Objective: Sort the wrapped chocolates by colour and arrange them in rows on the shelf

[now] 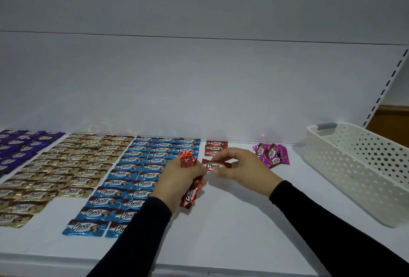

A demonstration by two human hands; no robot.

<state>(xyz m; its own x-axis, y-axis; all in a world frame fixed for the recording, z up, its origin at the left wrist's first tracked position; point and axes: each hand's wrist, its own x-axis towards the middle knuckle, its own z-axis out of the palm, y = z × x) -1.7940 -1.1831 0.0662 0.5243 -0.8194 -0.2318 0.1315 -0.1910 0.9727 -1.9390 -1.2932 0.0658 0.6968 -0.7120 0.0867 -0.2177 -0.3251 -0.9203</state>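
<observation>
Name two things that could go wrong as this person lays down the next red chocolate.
1. The left hand grips a loose bunch of red chocolates; one might slip out onto the blue rows alongside.
2. The right hand pinches a single red chocolate just in front of the short red row; setting it down carelessly could nudge that row crooked.

white perforated plastic basket [363, 166] sitting off to the right, grey clip [326, 126] on its far rim, slotted upright rail [386, 86] behind it
</observation>
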